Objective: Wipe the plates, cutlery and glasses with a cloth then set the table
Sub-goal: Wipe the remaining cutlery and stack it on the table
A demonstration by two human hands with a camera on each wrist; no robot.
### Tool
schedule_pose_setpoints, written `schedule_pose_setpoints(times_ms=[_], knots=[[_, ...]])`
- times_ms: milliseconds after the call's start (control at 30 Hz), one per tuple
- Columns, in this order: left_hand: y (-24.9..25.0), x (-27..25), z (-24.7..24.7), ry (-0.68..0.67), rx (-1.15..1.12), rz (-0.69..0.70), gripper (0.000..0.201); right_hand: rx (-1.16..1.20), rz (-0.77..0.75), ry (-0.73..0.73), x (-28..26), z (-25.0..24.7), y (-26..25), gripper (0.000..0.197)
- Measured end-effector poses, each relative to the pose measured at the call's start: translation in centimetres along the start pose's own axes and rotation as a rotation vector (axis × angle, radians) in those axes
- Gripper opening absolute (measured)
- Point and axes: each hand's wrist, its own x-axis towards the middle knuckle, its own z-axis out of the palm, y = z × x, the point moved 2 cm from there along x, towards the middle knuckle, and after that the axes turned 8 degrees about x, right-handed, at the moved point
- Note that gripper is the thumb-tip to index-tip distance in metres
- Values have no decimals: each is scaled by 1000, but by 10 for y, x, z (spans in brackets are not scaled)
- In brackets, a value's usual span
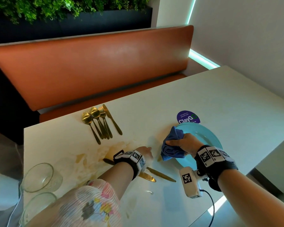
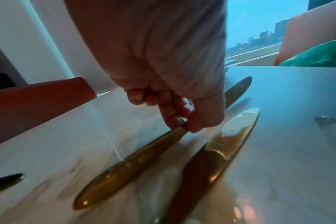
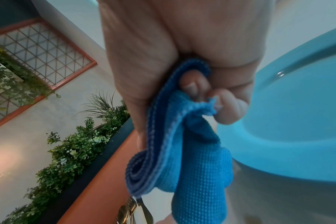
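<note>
A teal plate [image 1: 205, 136] lies on the white table [image 1: 203, 99], right of centre. My right hand [image 1: 179, 143] grips a bunched blue cloth [image 1: 170, 145] over the plate's left rim; the right wrist view shows the fingers [image 3: 194, 86] curled into the cloth [image 3: 194, 159] beside the plate [image 3: 297, 121]. My left hand [image 1: 146, 154] is low over the table, and its thumb and finger [image 2: 184, 122] pinch a gold knife [image 2: 125, 174] at mid-length. A second gold knife [image 2: 211, 159] lies alongside. Several gold spoons, forks and a knife [image 1: 100, 123] lie grouped further back. Two glasses [image 1: 39, 177] stand at the near left.
A yellowish spill [image 1: 105, 151] stains the table around my left hand. A purple round sticker [image 1: 188, 117] sits behind the plate. An orange bench [image 1: 88, 71] runs along the table's far side. A white object [image 1: 0, 190] stands off the table's left edge.
</note>
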Motion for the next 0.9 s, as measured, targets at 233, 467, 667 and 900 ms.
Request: schedule_pose_setpoints(times_ms=[233, 467, 667, 900], knots=[[-40, -33, -9, 117, 29, 56, 21, 296, 33, 23, -4, -9, 7, 45], [-74, -69, -21, 194, -205, -178, 33, 661, -12, 27, -22, 5, 3, 25], [-73, -94, -21, 298, -484, -220, 32, 676, -25, 11, -37, 34, -8, 28], [-25, -114, -26, 346, -535, -141, 30, 774, -90, -140, -57, 90, -20, 28]])
